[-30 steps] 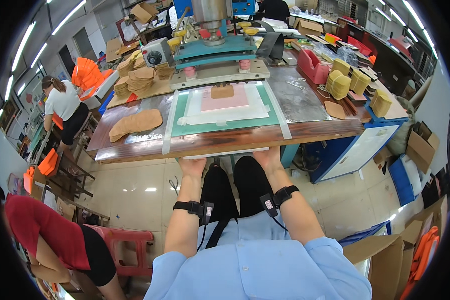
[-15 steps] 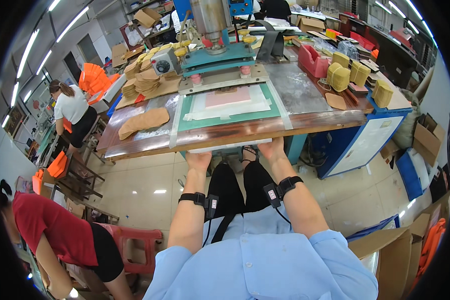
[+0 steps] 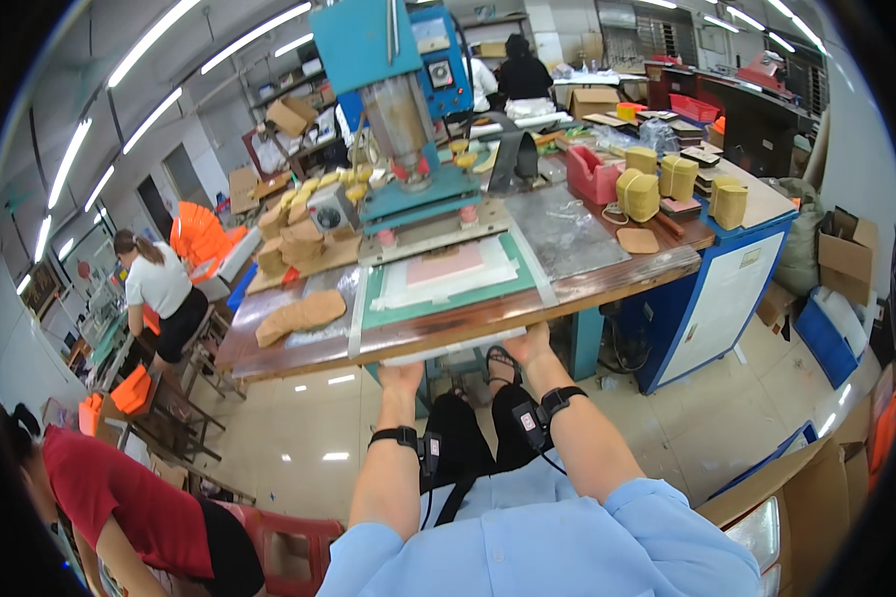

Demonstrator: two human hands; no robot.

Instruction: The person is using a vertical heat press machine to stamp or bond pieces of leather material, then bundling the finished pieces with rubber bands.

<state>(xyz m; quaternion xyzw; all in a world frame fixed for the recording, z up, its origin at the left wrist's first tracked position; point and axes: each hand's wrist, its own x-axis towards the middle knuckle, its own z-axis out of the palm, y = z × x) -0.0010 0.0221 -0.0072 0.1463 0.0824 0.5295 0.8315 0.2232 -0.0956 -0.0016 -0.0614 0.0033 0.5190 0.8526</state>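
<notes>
Both my hands reach under the front edge of a wooden worktable [image 3: 438, 343]. My left hand [image 3: 400, 375] is at the left end of a white flat panel [image 3: 458, 347], which shows as a thin strip below the edge. At the panel's right end is my right hand [image 3: 530, 343]. The table hides the fingers of both hands, so their grip cannot be seen. Above, a blue-green heat press [image 3: 418, 204] stands on the table. Under its front, a pink piece [image 3: 444, 265] lies on white sheets [image 3: 423, 290] taped over a green mat [image 3: 383, 313].
Tan leather-like pieces [image 3: 301, 316] lie left of the mat, with more stacks behind. On the right stand a pink-red bin [image 3: 592, 176], tied yellowish bundles [image 3: 638, 195] and a blue-white cabinet [image 3: 722, 298]. Cardboard boxes [image 3: 806, 507] sit at lower right. Two people [image 3: 134, 502] work at left.
The view has tilted up and turned slightly, so the press shows higher up and the table sits lower. My hands remain beneath the table edge at the white panel.
</notes>
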